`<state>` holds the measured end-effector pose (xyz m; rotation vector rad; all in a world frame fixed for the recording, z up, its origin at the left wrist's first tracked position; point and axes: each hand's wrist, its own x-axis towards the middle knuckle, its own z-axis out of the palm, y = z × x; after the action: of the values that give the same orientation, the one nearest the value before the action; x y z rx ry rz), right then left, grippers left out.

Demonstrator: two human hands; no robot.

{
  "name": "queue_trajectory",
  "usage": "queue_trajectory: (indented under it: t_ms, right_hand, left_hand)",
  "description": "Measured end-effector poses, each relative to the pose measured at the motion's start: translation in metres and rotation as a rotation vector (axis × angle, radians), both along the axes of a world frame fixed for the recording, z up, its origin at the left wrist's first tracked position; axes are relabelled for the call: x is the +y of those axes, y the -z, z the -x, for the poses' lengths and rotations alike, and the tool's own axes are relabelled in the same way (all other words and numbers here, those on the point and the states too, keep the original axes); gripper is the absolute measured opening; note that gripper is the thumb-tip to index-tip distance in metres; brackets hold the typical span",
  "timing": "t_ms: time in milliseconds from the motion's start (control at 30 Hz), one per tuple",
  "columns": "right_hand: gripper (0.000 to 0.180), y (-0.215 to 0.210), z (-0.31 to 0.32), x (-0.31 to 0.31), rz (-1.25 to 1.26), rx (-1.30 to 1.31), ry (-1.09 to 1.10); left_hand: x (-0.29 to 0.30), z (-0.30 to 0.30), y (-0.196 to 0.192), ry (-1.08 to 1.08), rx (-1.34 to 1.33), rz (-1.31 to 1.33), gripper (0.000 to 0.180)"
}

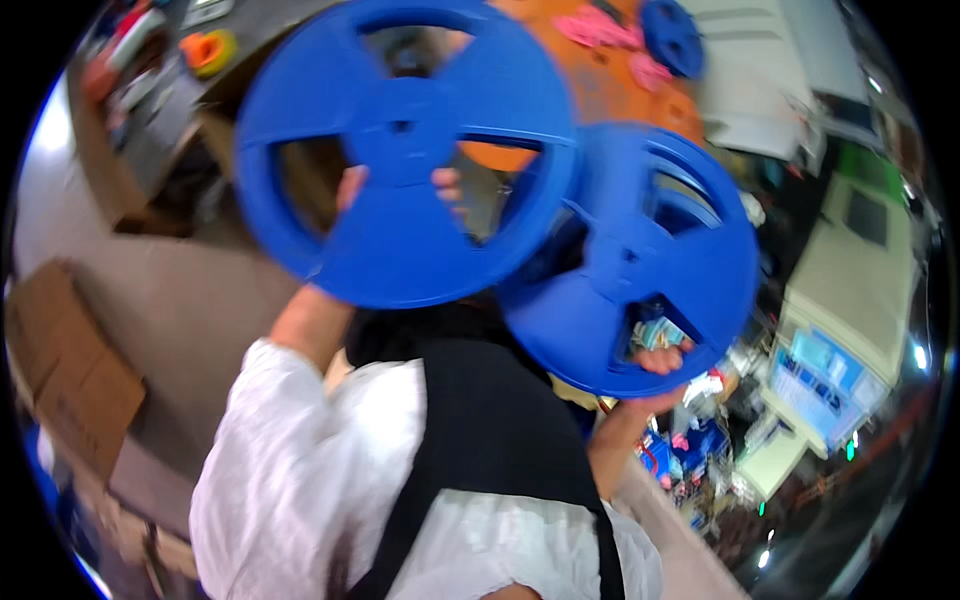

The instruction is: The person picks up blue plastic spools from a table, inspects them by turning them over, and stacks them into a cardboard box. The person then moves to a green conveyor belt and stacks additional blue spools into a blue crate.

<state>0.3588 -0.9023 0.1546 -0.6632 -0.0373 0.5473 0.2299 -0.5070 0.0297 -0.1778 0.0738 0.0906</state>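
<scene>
Two large blue plastic reels are held up before me, each with cut-out windows and a small centre hole. My left hand [351, 188] is behind the left reel [400, 245]; its fingertips come through two of the windows and close round the spoke between them. My right hand [662, 360] grips the lower rim of the right reel [655, 260], with fingers curled through a window. The left reel overlaps the edge of the right one. Through the right reel's upper window more blue plastic shows behind. Both palms are mostly hidden.
An orange surface [580, 75] ahead bears pink material [598, 27] and a smaller blue reel [671, 38]. Cardboard boxes [75, 370] stand at left, with a roll of orange-yellow tape [207, 52] farther off. Pale machines [840, 290] and a cluttered heap lie at right.
</scene>
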Motion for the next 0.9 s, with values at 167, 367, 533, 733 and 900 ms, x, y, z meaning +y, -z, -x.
queue_trajectory:
  t_ms: [167,367,533,733,900]
  right_hand:
    - [0.039,-0.009,0.005,0.026,0.134,-0.204,0.057]
    - [0.041,-0.015,0.004,0.027,0.134,-0.249,0.077]
    - [0.041,-0.014,0.005,0.032,0.155,-0.232,0.101]
    - [0.040,-0.017,0.023,0.074,0.599,-0.171,0.093]
    - [0.057,-0.025,0.055,0.157,0.824,-0.282,-0.113]
  left_hand:
    - [0.009,0.007,-0.008,-0.115,-0.044,-0.062,0.073]
    - [0.016,0.010,-0.015,-0.082,0.052,-0.239,0.068]
    - [-0.001,-0.009,-0.069,-0.028,0.489,-0.581,0.056]
    - [-0.051,-0.040,-0.028,0.352,0.504,-1.038,0.056]
    - [-0.119,-0.059,-0.004,0.503,0.169,-0.550,0.069]
